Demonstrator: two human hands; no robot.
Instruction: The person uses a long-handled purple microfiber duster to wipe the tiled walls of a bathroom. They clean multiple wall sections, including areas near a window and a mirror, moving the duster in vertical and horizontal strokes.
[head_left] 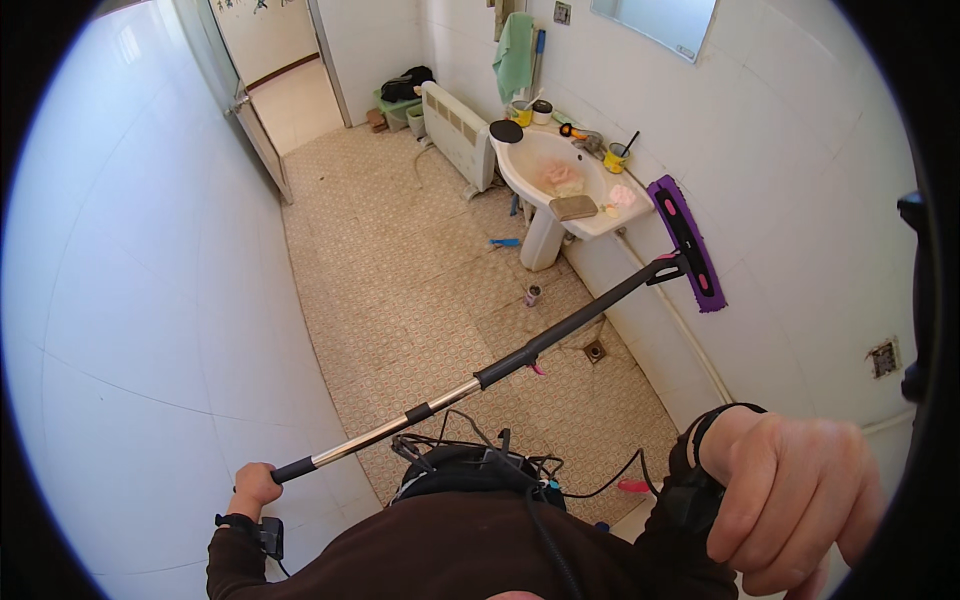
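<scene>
My left hand [258,484] is wrapped round the end of the handle of a flat mop [590,312]. The pole, silver and dark grey, slants up to the right across the view. Its long head carries a purple pad [706,272] and lies along the white tiled wall, just right of the washbasin [540,232]; I cannot tell how firmly it touches. Large and close at the lower right is my right hand [790,490], away from the mop. Its fingers are curled downward, and whatever they hold, if anything, is hidden.
Pink cloth [562,178], yellow cups [617,156] and a soap-coloured block [573,207] are at the basin. Behind it stands a white radiator [458,137]. A small can [533,295] and a drain [595,350] are on the tiled floor. The door [262,145] stands open, far left.
</scene>
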